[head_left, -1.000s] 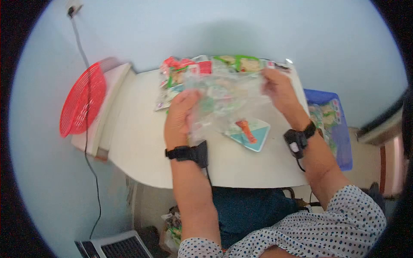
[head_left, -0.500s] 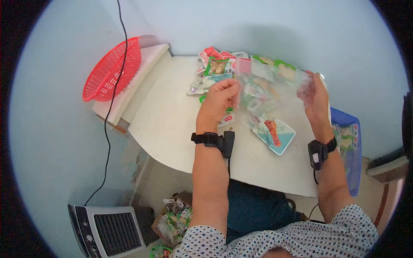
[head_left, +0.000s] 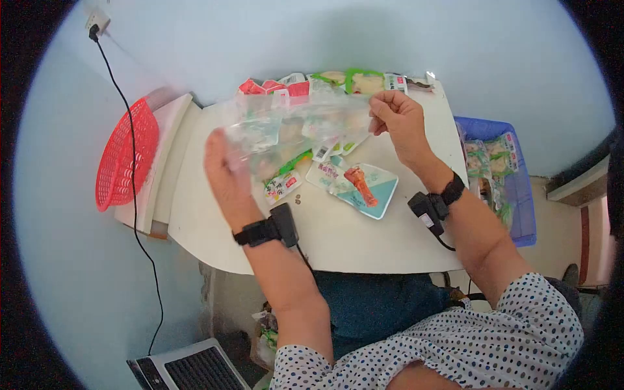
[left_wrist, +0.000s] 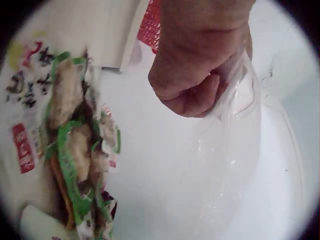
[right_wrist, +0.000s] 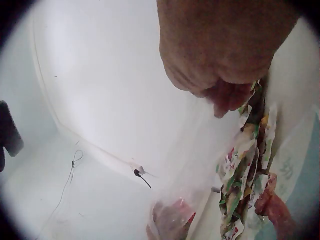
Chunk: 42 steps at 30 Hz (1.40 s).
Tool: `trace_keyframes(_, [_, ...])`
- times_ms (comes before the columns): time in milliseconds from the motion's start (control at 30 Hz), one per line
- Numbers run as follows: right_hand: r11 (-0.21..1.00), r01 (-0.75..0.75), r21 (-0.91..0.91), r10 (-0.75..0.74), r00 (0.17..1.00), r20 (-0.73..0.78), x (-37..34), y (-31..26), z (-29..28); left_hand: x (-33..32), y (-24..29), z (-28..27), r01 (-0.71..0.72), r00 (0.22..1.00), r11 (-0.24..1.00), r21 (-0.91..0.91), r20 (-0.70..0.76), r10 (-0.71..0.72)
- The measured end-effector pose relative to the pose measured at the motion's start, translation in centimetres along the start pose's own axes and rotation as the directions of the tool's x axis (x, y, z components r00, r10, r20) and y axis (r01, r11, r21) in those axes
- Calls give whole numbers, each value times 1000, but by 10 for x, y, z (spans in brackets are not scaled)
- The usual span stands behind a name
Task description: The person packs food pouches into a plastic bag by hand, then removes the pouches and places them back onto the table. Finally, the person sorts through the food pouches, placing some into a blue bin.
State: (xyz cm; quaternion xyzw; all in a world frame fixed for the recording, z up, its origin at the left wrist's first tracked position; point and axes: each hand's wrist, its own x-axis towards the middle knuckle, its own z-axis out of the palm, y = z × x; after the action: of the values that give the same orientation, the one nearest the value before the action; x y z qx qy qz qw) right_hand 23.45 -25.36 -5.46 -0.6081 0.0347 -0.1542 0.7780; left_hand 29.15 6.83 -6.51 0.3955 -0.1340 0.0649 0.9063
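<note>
Plastic bag (head_left: pixel 296 127), one, between two hands (head_left: pixel 227 174) (head_left: pixel 404 129)

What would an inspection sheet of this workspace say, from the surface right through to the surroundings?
Surface: white table, partly covered.
Job's things: clear bag, held up; food packs along the back; drumstick pack lying nearer the person.
Clutter: small brown bits.
Hands: left hand and right hand both grip the bag.
Cables: black cable hanging from a wall socket.
Surroundings: red basket left, blue basket right.
</note>
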Motion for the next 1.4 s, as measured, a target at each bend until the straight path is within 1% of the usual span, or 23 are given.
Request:
trace_keyframes(67, [996,67,-53,-69,997,-33,0,-1,5,-7,35,2,-50,994,998,-23,92,52])
trace_keyframes(100, [992,98,-80,-102,994,-46,-1,-2,7,-13,53,20,-146,985,977,154,-70,158])
trace_keyframes(133, [989,104,-105,-108,994,-27,-2,-4,8,-16,73,41,-205,936,918,339,-207,286])
trace_keyframes(167, [986,110,-128,-112,994,-6,-4,-6,9,-16,87,59,-288,865,762,581,-185,467])
trace_keyframes(200, [982,117,-149,-116,993,16,-6,-7,11,-17,99,72,-325,772,537,778,-110,626])
trace_keyframes(267, [980,113,-161,-105,993,59,-10,-10,15,-22,119,89,-305,719,187,934,98,688])
trace_keyframes(333, [979,118,-164,-104,990,94,-15,-12,17,-23,122,92,-272,703,-190,943,329,631])
trace_keyframes(400, [977,125,-174,-103,986,129,-16,-10,18,-16,113,85,-247,712,-532,810,524,467])
trace_keyframes(467, [974,113,-198,-83,984,155,-19,-10,19,-8,87,70,-151,796,-661,735,486,359])
trace_keyframes(500, [971,98,-216,-63,985,161,-20,-11,20,-3,71,55,-93,843,-669,737,415,341])
trace_keyframes(533, [968,84,-234,-46,985,166,-20,-12,20,-2,58,55,18,902,-740,672,309,302])
trace_keyframes(567, [964,86,-250,-43,984,174,-20,-9,19,-3,46,44,21,904,-691,722,281,322])
trace_keyframes(633, [954,96,-285,-42,981,189,-19,-5,19,-4,37,47,83,897,-712,697,259,358])
trace_keyframes(733, [954,91,-287,-34,980,196,-20,-4,21,-3,62,55,17,700,-688,726,482,526])
trace_keyframes(833, [954,90,-286,-31,979,202,-21,-5,22,-7,93,92,58,615,-645,762,482,624])
trace_keyframes(933, [945,48,-323,23,977,212,-24,-5,27,14,83,66,12,838,-716,698,383,388])
trace_keyframes(1000, [938,47,-344,37,972,232,-27,-2,27,21,46,45,8,902,-665,747,282,328])
trace_keyframes(1033, [932,52,-358,39,969,244,-27,-2,28,18,32,42,59,936,-615,787,170,308])
trace_keyframes(1067, [931,42,-361,48,970,237,-27,-2,29,15,19,35,85,945,-515,853,94,313])
trace_keyframes(1167, [928,4,-373,86,971,223,-28,1,30,10,-3,17,-26,949,-423,906,156,275])
trace_keyframes(1200, [928,-9,-373,99,970,222,-28,3,30,10,-5,19,-56,946,-307,950,149,286])
trace_keyframes(1333, [928,4,-372,107,955,276,-33,7,33,7,-4,18,-60,958,-183,981,108,264])
trace_keyframes(1400, [927,87,-366,44,941,335,-41,7,39,7,1,19,-69,951,-119,990,101,292])
